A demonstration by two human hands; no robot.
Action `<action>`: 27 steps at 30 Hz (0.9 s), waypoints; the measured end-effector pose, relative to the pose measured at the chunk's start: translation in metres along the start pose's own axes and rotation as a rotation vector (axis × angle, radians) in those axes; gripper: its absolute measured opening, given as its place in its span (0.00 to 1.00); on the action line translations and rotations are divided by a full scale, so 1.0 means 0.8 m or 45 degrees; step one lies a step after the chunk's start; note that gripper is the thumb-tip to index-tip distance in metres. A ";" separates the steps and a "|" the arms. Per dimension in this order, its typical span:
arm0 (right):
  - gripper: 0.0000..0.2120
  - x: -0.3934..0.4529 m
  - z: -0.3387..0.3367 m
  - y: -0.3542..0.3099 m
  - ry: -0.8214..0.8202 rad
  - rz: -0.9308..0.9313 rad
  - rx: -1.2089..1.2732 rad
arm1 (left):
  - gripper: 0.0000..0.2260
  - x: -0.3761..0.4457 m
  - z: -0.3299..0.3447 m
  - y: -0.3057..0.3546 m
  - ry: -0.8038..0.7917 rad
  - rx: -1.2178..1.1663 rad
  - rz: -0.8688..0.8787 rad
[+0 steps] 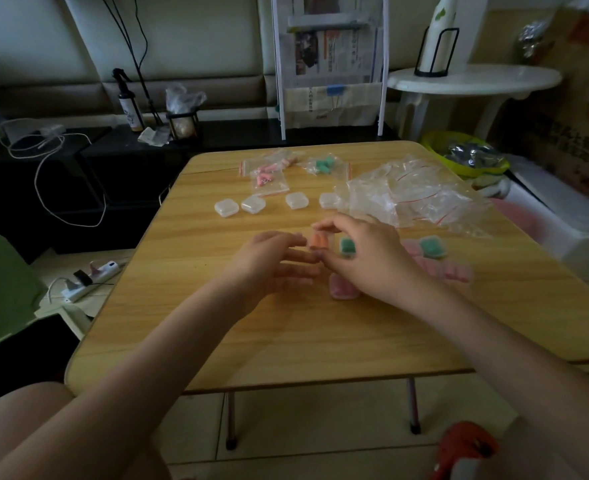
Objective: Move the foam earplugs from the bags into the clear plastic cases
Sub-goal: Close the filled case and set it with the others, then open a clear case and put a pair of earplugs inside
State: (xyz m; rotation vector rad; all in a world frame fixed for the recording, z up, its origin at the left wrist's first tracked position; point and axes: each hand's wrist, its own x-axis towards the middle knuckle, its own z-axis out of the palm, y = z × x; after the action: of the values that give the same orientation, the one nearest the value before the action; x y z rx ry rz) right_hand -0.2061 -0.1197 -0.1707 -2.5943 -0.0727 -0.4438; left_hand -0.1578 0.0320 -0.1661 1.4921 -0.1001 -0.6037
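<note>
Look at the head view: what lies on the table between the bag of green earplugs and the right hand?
In the head view, one closed clear case lies between the bag of green earplugs and the right hand; otherwise bare table, with crumpled empty bags just to the side.

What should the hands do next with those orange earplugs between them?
Probably fetch one of the empty clear cases from the far row. The right hand seems to pinch the orange earplugs above the table, the left hand lies open beside them, and no open case shows under them.
</note>
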 end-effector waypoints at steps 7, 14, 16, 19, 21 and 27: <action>0.15 0.011 0.008 0.010 -0.090 0.048 -0.215 | 0.06 0.005 -0.007 0.001 0.172 0.230 0.032; 0.14 0.076 0.011 0.011 -0.034 0.077 -0.332 | 0.07 0.014 -0.020 0.007 0.222 0.373 0.112; 0.17 0.105 0.022 0.012 -0.121 0.070 -0.427 | 0.07 0.018 -0.028 0.011 0.254 0.350 0.105; 0.20 0.140 0.044 0.012 -0.195 0.069 -0.659 | 0.06 0.024 -0.043 0.016 0.314 0.330 0.124; 0.19 0.151 0.054 0.009 -0.218 0.096 -0.786 | 0.06 0.029 -0.053 0.016 0.349 0.376 0.187; 0.17 0.140 0.067 -0.002 -0.329 -0.002 -0.019 | 0.13 0.041 -0.092 0.000 0.365 1.250 0.712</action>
State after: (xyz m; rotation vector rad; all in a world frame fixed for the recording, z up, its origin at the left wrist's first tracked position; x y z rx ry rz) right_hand -0.0845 -0.0957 -0.1773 -2.6522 -0.1597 -0.1075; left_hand -0.0989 0.0844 -0.1835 2.3444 -0.6368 0.1776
